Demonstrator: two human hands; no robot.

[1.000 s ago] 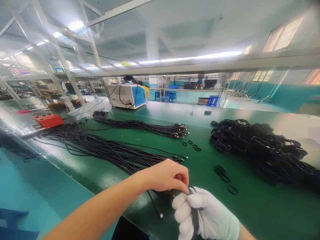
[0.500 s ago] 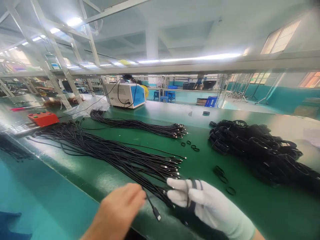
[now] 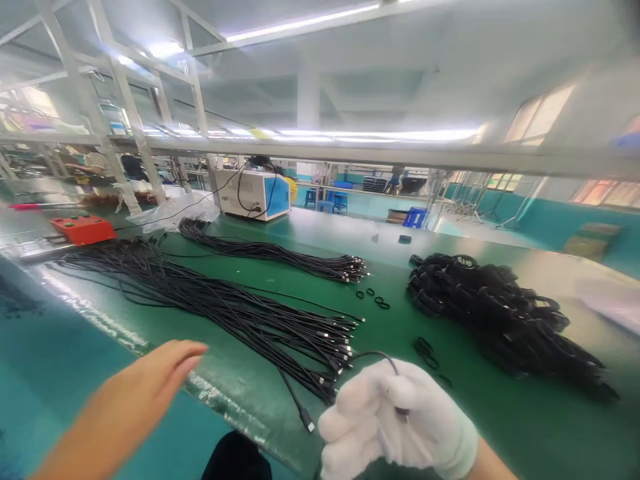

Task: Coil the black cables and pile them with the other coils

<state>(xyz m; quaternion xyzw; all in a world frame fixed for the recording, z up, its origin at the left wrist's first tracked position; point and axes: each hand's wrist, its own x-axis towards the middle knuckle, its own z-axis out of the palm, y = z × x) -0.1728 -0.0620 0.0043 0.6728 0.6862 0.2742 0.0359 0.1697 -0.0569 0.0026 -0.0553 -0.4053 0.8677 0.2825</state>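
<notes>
Looking down through the head camera, I see my right hand [image 3: 395,420], in a white glove, clenched round one black cable [image 3: 376,354]. A short loop of the cable arches out of the top of the fist, at the near edge of the table [image 3: 500,420], just right of the middle. How much of it is wound inside the fist I cannot tell. My left hand [image 3: 150,380] is bare and spread flat, gripping nothing. It hangs over the near left edge, well apart from the cable.

Judging from how things lie, a good share of the work is done. At the right sits a big heap [image 3: 495,313] of coiled black cables, which I take for the finished lot.

More looks left than done. A wide near bundle [image 3: 235,310] of straight cables runs from the far left to just beside my right hand, plug ends toward me. One plug [image 3: 306,421] from that side hangs over the near edge, and I cannot tell whether it belongs to the cable I hold. A smaller far bundle [image 3: 270,252] lies behind, also uncoiled.

Small black rings [image 3: 370,297] lie between the far bundle and the heap, with a few more rings [image 3: 425,350] near my right hand. None is on the held cable that I can see, so I judge this piece only partly through.
</notes>
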